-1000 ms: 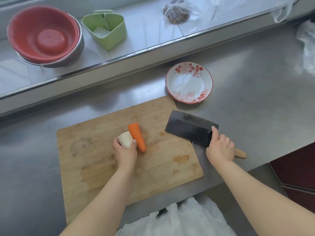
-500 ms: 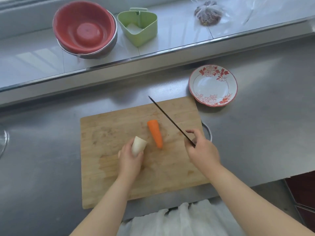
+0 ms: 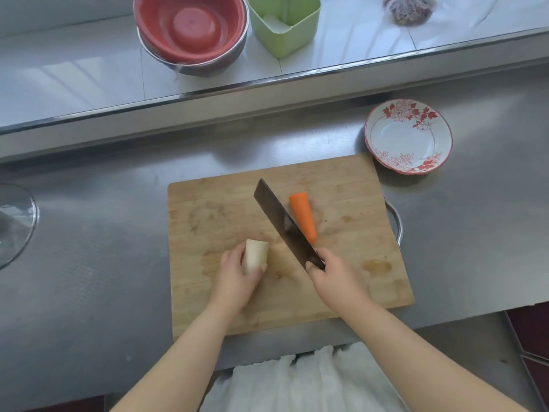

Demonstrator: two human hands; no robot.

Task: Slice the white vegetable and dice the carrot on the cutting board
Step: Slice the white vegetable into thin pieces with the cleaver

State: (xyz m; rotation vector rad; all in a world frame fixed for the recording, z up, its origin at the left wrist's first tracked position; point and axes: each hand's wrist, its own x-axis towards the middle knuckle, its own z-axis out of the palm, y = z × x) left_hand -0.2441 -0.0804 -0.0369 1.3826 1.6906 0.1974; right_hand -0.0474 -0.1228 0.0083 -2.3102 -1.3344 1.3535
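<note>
- Left hand grips the white vegetable piece on the wooden cutting board; the cut end faces away
- Right hand clasps the cleaver; the blade slants up-left, between vegetable and carrot
- Carrot lies untouched mid-board; floral plate sits just beyond the board's far right corner

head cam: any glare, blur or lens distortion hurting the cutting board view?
Head view: glare on the steel counter and tiled ledge; wide-angle bending curves the ledge; cutting board, carrot and cleaver evenly lit and sharp.
</note>
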